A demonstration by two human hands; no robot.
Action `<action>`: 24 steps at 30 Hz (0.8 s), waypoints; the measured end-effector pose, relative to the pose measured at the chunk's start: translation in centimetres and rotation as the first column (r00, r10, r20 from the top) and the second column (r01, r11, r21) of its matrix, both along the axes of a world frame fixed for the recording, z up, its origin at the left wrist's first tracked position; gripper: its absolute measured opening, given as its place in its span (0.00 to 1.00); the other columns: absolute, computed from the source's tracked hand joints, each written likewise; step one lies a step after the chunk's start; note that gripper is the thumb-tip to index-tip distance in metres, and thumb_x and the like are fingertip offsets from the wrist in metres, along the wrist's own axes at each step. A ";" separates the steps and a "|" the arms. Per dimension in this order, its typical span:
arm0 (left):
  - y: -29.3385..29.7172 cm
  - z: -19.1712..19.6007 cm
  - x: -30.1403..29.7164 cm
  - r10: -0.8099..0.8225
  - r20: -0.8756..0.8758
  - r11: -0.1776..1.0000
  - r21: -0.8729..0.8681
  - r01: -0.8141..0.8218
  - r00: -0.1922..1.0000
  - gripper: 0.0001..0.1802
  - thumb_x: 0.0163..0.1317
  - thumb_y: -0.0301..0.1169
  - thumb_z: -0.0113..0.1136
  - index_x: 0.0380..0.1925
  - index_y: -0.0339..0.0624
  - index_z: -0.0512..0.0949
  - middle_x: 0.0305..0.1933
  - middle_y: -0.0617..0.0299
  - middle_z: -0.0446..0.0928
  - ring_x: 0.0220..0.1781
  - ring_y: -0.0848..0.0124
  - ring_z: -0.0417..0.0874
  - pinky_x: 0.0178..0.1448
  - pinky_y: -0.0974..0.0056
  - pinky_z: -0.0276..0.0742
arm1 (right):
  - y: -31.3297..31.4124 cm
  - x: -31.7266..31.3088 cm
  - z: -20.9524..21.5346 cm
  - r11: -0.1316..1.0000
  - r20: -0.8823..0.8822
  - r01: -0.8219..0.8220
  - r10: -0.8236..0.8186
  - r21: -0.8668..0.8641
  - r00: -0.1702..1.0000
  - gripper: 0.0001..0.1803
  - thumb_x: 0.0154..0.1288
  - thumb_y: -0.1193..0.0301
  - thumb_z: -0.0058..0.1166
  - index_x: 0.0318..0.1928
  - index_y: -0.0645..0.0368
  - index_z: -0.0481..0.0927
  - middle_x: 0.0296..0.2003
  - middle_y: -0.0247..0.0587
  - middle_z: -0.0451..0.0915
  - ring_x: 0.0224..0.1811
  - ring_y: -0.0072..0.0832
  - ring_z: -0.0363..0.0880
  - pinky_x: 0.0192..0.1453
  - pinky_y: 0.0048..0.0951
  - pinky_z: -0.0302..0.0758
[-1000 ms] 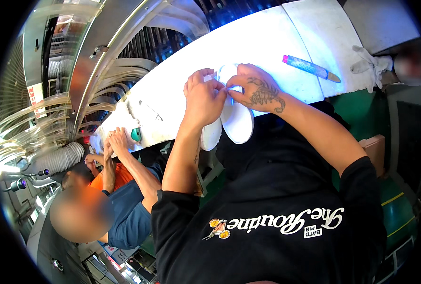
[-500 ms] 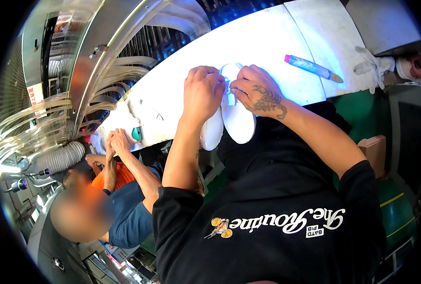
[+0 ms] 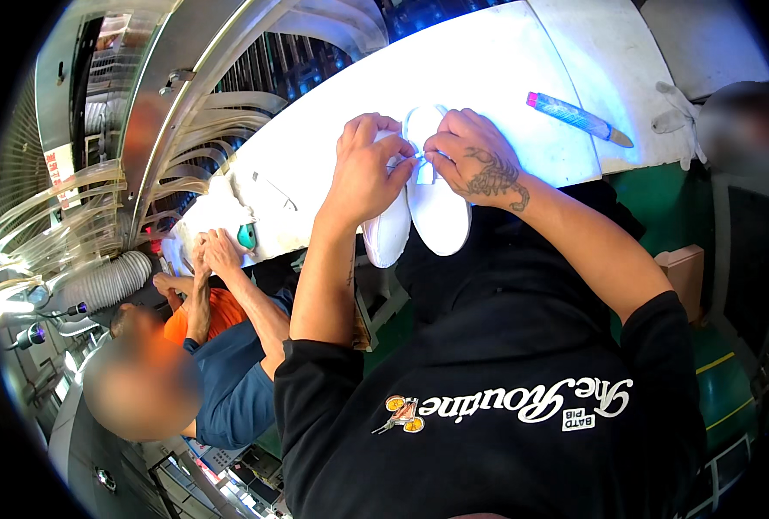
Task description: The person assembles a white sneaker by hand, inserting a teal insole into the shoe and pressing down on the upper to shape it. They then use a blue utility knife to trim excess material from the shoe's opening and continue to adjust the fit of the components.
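We pinch narrowly, contents unclear: left hand (image 3: pixel 370 169), right hand (image 3: pixel 472 157) over white shoes (image 3: pixel 440 222), toes past bench (image 3: pixel 492 73) near edge, likely for reach

Factory workshop; co-workers (image 3: pixel 244 381) along a white workbench (image 3: pixel 479 69), ribbed duct (image 3: pixel 112 284), yellow-lined green floor (image 3: pixel 715 387)

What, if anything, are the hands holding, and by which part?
The left hand and right hand seem to pinch a small pale thing at the white shoes; its kind and gripped part cannot be told.
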State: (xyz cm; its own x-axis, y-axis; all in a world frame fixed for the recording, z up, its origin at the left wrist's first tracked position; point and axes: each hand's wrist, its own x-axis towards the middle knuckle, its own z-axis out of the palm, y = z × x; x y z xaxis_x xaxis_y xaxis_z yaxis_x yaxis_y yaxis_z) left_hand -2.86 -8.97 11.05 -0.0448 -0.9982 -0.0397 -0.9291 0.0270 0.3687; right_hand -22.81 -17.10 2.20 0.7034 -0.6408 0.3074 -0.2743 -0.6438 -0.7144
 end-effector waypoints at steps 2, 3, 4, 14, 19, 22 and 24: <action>0.0 0.0 0.1 0.005 0.003 1.000 0.004 -0.005 1.000 0.10 0.61 0.26 0.77 0.43 0.42 0.91 0.63 0.52 0.80 0.72 0.47 0.73 0.76 0.45 0.70 | 0.0 0.0 0.0 1.000 0.001 -0.003 0.003 0.005 1.000 0.07 0.75 0.66 0.67 0.46 0.54 0.90 0.45 0.38 0.79 0.52 0.37 0.78 0.60 0.41 0.77; 0.0 -0.1 0.0 0.006 0.003 1.000 0.005 -0.006 1.000 0.10 0.61 0.26 0.77 0.43 0.42 0.92 0.63 0.52 0.81 0.73 0.47 0.73 0.76 0.45 0.70 | 0.0 0.0 0.0 1.000 0.007 -0.002 0.002 0.006 1.000 0.07 0.75 0.66 0.67 0.46 0.54 0.90 0.45 0.38 0.79 0.52 0.37 0.78 0.60 0.42 0.77; -0.1 -0.2 0.0 -0.005 0.018 1.000 -0.005 0.005 1.000 0.10 0.61 0.26 0.76 0.43 0.41 0.92 0.63 0.52 0.81 0.73 0.47 0.73 0.76 0.45 0.71 | 0.0 -0.1 -0.1 1.000 0.013 0.000 0.000 0.007 1.000 0.07 0.75 0.66 0.67 0.46 0.54 0.90 0.45 0.38 0.79 0.52 0.37 0.78 0.61 0.42 0.77; 0.1 -0.3 -0.4 -0.061 0.125 0.995 -0.072 0.070 0.990 0.09 0.62 0.23 0.74 0.43 0.42 0.93 0.61 0.52 0.81 0.72 0.47 0.74 0.73 0.44 0.74 | -0.2 -0.3 0.2 0.999 0.015 -0.038 0.037 0.034 0.999 0.07 0.75 0.66 0.66 0.47 0.54 0.90 0.46 0.38 0.80 0.53 0.37 0.80 0.62 0.43 0.76; -0.1 -0.2 -0.6 -0.021 0.079 0.998 -0.062 0.026 0.997 0.10 0.62 0.22 0.74 0.43 0.44 0.93 0.60 0.52 0.81 0.70 0.47 0.75 0.72 0.45 0.74 | -0.3 -0.3 -0.1 0.998 0.040 -0.054 0.053 0.016 0.998 0.06 0.75 0.68 0.65 0.46 0.55 0.90 0.45 0.39 0.79 0.51 0.38 0.79 0.60 0.43 0.75; 0.0 -0.1 -0.6 0.000 0.065 0.998 -0.059 0.004 0.998 0.11 0.61 0.22 0.75 0.43 0.44 0.93 0.59 0.52 0.81 0.68 0.48 0.76 0.72 0.46 0.75 | -0.5 -0.5 0.4 0.995 -0.069 -0.077 0.081 0.059 0.994 0.09 0.79 0.65 0.62 0.50 0.52 0.91 0.50 0.38 0.81 0.56 0.34 0.81 0.66 0.43 0.76; 0.1 -0.3 -0.7 0.005 0.069 0.998 -0.069 0.000 0.998 0.11 0.60 0.22 0.75 0.43 0.45 0.93 0.58 0.52 0.81 0.67 0.48 0.76 0.71 0.46 0.75 | -0.5 -0.5 0.5 0.994 -0.073 -0.084 0.089 0.065 0.993 0.09 0.79 0.66 0.62 0.50 0.52 0.91 0.49 0.38 0.81 0.56 0.35 0.80 0.65 0.44 0.75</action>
State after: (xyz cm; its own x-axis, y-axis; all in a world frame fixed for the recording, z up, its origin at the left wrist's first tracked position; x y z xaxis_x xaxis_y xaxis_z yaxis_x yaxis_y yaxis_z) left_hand -3.56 -8.92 10.77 -0.0417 -0.9988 0.0265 -0.9524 0.0477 0.3011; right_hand -23.29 -17.62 2.70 0.7768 -0.5927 0.2129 -0.2740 -0.6224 -0.7332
